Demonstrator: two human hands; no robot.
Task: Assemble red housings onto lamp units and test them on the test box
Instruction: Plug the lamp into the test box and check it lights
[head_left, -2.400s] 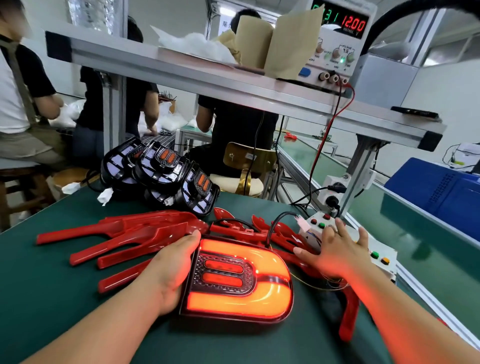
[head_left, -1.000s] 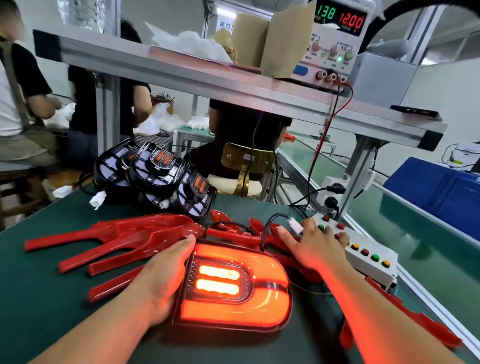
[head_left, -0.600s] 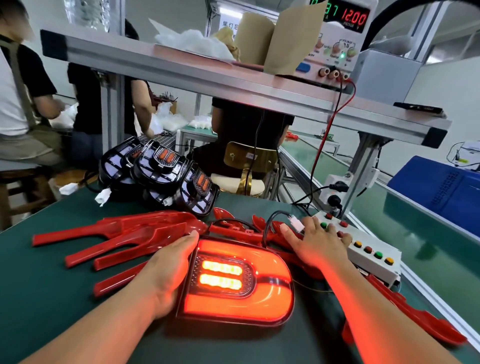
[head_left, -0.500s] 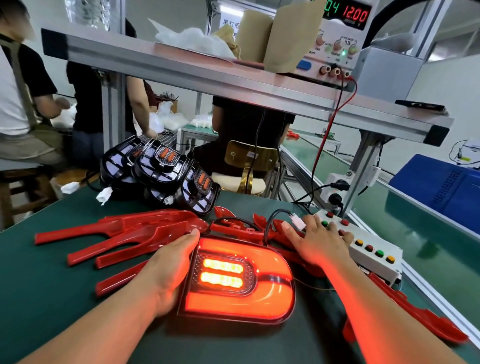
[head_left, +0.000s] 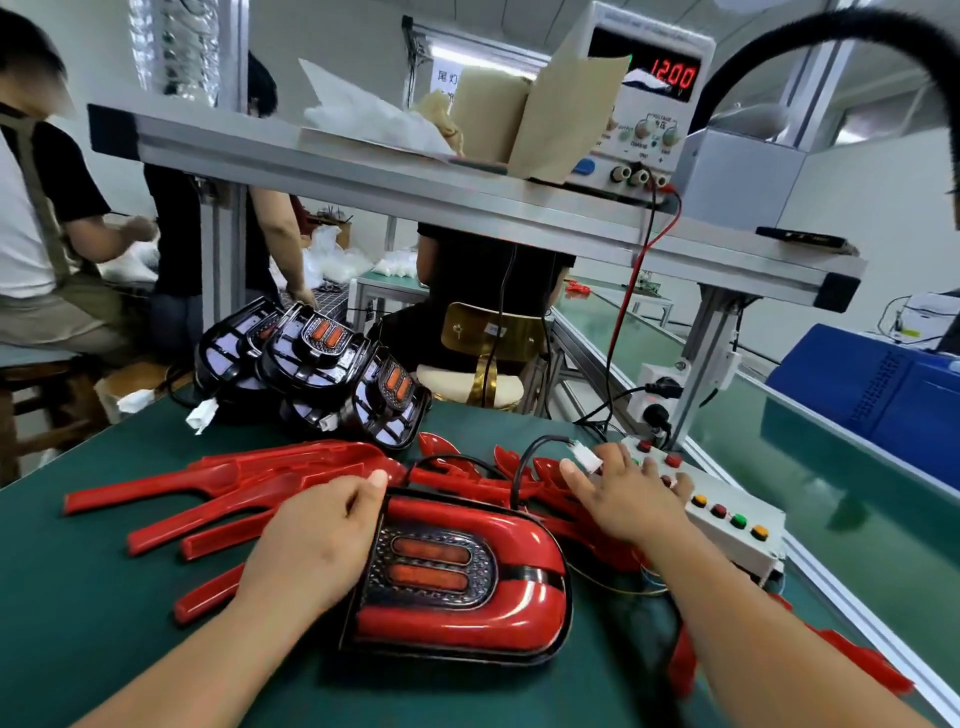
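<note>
Green matting covers the work table (head_left: 78, 597), and other people work at tables farther back. Near the front lies the lamp unit (head_left: 457, 571) with its shiny red housing on; it looks dark, not lit. The left hand (head_left: 317, 545) rests flat against the lamp's left side, fingers close together and bent a little, not wrapped around it. The right hand (head_left: 623, 499) lies on the near end of the white test box (head_left: 727, 525), fingers spread apart over the buttons. A black wire with a white plug (head_left: 584, 457) runs from the lamp up to that hand. Loose red housings (head_left: 234, 483) lie in a pile behind the lamp. Black lamp units (head_left: 317, 364) lean in a stack at the back of the table. Up on the shelf, a power supply (head_left: 649, 104) shows red numbers.
</note>
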